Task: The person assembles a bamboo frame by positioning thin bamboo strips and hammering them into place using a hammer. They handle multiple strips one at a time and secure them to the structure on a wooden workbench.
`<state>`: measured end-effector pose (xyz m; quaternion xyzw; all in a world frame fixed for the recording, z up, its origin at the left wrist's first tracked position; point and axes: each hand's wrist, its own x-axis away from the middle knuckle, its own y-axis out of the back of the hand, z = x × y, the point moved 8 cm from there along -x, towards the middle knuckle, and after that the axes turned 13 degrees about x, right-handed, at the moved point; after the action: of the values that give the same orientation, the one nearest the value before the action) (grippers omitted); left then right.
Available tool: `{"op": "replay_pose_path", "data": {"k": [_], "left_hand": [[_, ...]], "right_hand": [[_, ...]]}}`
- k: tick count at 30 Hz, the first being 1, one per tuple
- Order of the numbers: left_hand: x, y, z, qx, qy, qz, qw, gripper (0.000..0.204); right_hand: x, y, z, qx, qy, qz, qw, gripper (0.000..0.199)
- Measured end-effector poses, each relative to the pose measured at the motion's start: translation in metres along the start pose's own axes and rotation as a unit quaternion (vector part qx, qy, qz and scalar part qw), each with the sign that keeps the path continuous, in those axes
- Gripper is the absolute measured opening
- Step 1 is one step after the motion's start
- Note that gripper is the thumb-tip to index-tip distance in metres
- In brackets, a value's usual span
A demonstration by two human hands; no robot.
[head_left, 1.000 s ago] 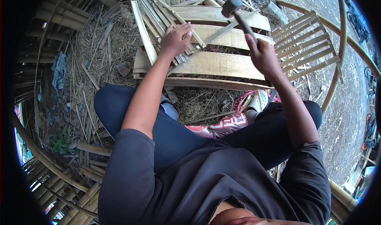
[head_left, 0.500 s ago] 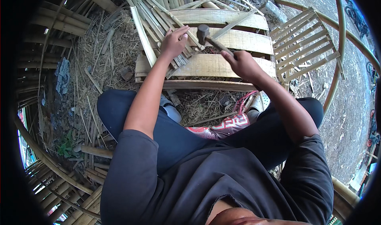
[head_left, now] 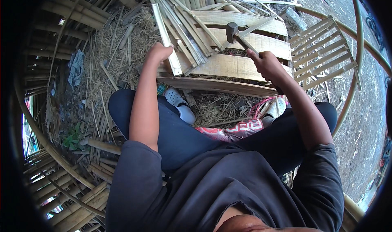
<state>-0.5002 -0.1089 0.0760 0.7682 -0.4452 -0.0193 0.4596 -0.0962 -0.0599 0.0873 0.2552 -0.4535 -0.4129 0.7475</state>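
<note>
My left hand (head_left: 160, 52) is closed round the near part of a wide, pale bamboo strip (head_left: 163, 29), the leftmost of a bundle. Beside it, several narrower bamboo strips (head_left: 188, 38) lie slantwise across a low platform of wooden planks (head_left: 228, 66). In my right hand (head_left: 265, 64) is a hammer (head_left: 246, 44), gripped by its wooden handle. Its dark metal head is raised over the planks, to the right of the strips. The handle's lower end sticks out below my fist.
A slatted bamboo panel (head_left: 322, 54) rests right of the platform, near a concrete block (head_left: 293, 19). Bamboo poles (head_left: 355, 76) curve along the right. Straw and scraps (head_left: 122, 60) litter the ground at left. A red and white sack (head_left: 245, 127) lies between my legs.
My left hand has moved left and toward me, from above the narrow strips onto the wide pale one. The hammer stays in my right hand. The view has shifted slightly.
</note>
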Motion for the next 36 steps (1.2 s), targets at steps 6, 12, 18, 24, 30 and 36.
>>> {"op": "replay_pose_path", "data": {"k": [6,12,18,24,30,36], "left_hand": [[0.007,-0.025,0.026,0.177,0.014,0.141,0.974,0.026],[0.017,-0.036,0.012,0.43,0.004,0.212,0.878,0.031],[0.008,-0.044,0.01,0.492,0.011,0.229,0.84,0.031],[-0.005,-0.042,0.007,0.504,-0.013,0.243,0.829,0.029],[-0.005,-0.039,0.002,0.504,-0.012,0.228,0.833,0.026],[-0.01,-0.037,0.003,0.513,-0.013,0.223,0.829,0.03]], "right_hand": [[0.006,-0.001,0.018,0.025,0.019,0.002,0.999,0.068],[0.014,0.002,0.02,0.005,0.018,0.0,1.0,0.068],[0.015,-0.002,0.019,0.011,0.025,0.004,1.0,0.067],[0.011,-0.015,0.014,-0.012,0.015,0.019,1.0,0.065],[-0.01,-0.029,0.027,-0.055,0.144,-0.04,0.987,0.054],[-0.028,-0.029,0.035,-0.104,0.147,-0.009,0.984,0.045]]}}
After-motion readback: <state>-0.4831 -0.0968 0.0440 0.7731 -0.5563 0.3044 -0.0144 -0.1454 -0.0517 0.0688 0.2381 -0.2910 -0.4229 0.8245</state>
